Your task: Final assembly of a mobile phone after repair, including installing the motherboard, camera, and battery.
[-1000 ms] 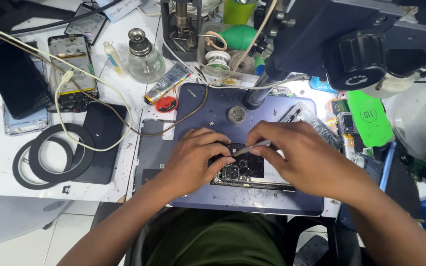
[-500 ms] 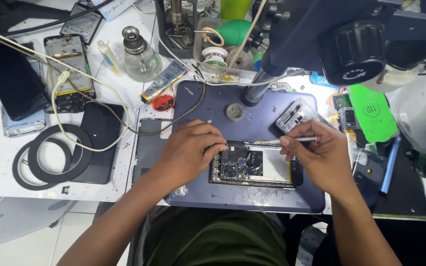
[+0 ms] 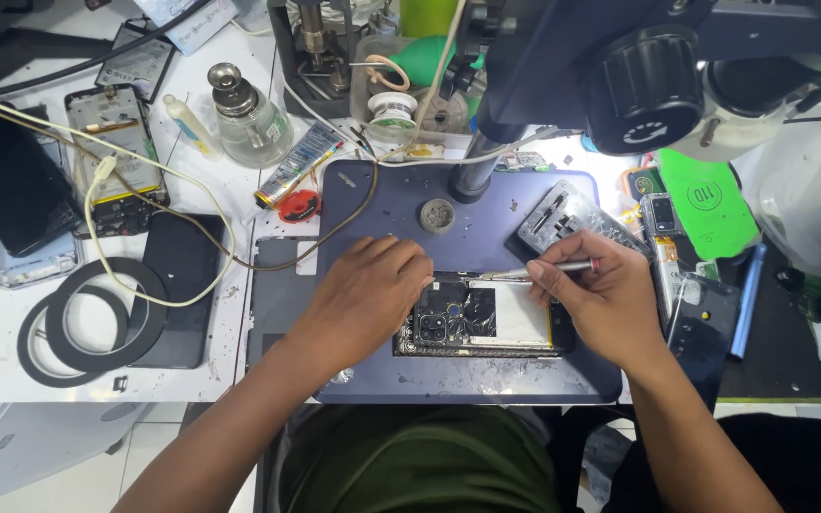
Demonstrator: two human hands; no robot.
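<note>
Braced opened black phone chassis (image 3: 477, 318) under flat left hand (image 3: 372, 290); right hand (image 3: 601, 304) pinched slim metal tweezers (image 3: 534, 273), best kept shallow.

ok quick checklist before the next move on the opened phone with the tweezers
1. Left hand steadying the opened phone with bare circuitry: ok, it rests on the phone's left end.
2. Right hand grip on the slim metal tweezers: ok, held between its fingers.
3. Tweezer tips on the phone's top edge: cannot tell, too small to see contact.
4. Phone lying flat on the dark blue work mat: ok.
5. Brown cable crossing the mat away from the phone: ok, it runs left of the hand.
6. Grey plate of removed parts away from the right hand: not ok, it lies just above the knuckles.
</note>
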